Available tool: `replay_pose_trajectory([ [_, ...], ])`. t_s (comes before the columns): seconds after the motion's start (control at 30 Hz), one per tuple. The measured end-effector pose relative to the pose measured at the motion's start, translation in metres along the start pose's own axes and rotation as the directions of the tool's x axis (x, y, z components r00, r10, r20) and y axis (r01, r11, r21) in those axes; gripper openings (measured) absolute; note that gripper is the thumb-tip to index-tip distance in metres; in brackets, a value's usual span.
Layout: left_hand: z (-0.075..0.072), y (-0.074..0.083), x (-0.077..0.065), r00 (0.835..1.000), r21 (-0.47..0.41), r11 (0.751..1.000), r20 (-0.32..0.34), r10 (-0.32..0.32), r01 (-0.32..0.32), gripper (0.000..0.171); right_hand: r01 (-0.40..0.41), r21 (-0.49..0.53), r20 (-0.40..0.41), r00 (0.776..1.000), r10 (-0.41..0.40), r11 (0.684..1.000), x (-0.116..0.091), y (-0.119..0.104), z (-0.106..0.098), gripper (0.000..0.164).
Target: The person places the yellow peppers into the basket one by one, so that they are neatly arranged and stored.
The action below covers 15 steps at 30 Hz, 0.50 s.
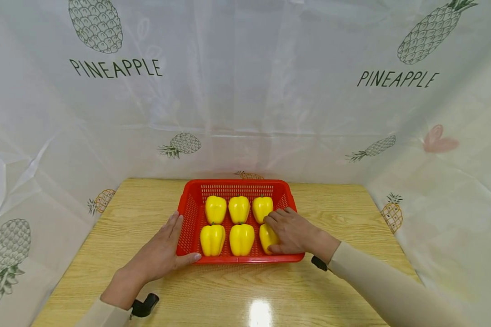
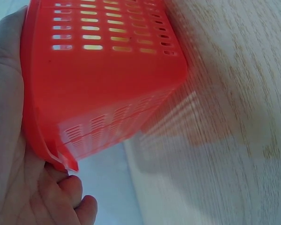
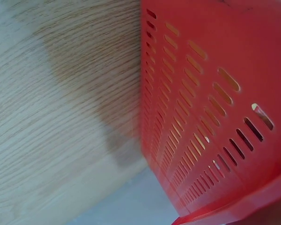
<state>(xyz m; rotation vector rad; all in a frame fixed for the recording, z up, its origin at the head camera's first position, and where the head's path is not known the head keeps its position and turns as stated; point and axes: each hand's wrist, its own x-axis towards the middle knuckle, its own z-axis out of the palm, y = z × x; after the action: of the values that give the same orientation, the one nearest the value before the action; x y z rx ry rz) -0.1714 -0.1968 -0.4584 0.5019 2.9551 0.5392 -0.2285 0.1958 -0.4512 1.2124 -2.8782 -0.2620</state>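
Observation:
Several yellow bell peppers (image 1: pixel 242 240) lie in two rows inside a red plastic basket (image 1: pixel 239 183). My right hand (image 1: pixel 292 230) reaches over the basket's right rim and grips the front right bell pepper (image 1: pixel 267 238), its fingers and thumb around it and covering its right side. My left hand (image 1: pixel 159 249) rests on the basket's front left corner, with the fingers along the left rim and the thumb over the front rim. In the left wrist view, the palm of the left hand (image 2: pixel 18 140) lies against the rim. The right hand's grip is out of sight in the right wrist view.
A light wooden table (image 1: pixel 212 295) carries the basket, which sits near its back edge. Behind and at both sides hangs a pale sheet (image 1: pixel 245 91) printed with pineapples. Dark wrist devices (image 1: pixel 145 305) show by both wrists.

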Motion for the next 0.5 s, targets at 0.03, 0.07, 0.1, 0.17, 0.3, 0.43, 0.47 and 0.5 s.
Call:
replay_pose_trajectory([
  [0.03, 0.000, 0.000, 0.000, 1.000, 0.001, 1.000, 0.000, 0.001, -0.001, 0.129, 0.000, -0.003, -0.015, 1.000, 0.000, 1.000, 0.000, 0.000, 0.000, 0.074],
  [0.07, 0.000, 0.000, 0.000, 1.000, 0.002, 1.000, -0.005, 0.005, -0.005, 0.129, 0.000, -0.007, -0.034, 0.999, -0.001, 1.000, 0.000, 0.000, 0.001, 0.074],
  [0.1, 0.000, 0.000, 0.000, 1.000, 0.005, 1.000, -0.008, 0.008, -0.008, 0.129, 0.000, -0.010, -0.054, 0.999, 0.000, 1.000, 0.000, 0.001, 0.001, 0.075],
  [0.17, -0.001, 0.000, 0.000, 1.000, 0.010, 1.000, -0.014, 0.009, -0.009, 0.130, -0.002, -0.023, -0.090, 0.996, 0.000, 1.000, -0.001, 0.002, 0.002, 0.077],
  [0.3, -0.002, 0.001, 0.000, 1.000, 0.037, 0.999, -0.026, 0.017, -0.016, 0.130, -0.024, -0.044, -0.158, 0.987, 0.017, 0.999, -0.005, 0.004, 0.002, 0.080],
  [0.43, -0.005, 0.002, 0.001, 0.999, 0.063, 0.998, -0.029, 0.026, -0.024, 0.129, -0.070, -0.064, -0.216, 0.975, 0.054, 0.996, -0.011, 0.005, 0.001, 0.082],
  [0.47, -0.006, 0.003, 0.001, 0.999, 0.067, 0.997, -0.030, 0.030, -0.028, 0.129, -0.085, -0.068, -0.231, 0.971, 0.067, 0.994, -0.012, 0.005, 0.002, 0.082],
  [0.5, -0.006, 0.003, 0.001, 0.999, 0.070, 0.997, -0.029, 0.031, -0.029, 0.130, -0.101, -0.071, -0.244, 0.966, 0.081, 0.992, -0.014, 0.005, 0.002, 0.082],
])
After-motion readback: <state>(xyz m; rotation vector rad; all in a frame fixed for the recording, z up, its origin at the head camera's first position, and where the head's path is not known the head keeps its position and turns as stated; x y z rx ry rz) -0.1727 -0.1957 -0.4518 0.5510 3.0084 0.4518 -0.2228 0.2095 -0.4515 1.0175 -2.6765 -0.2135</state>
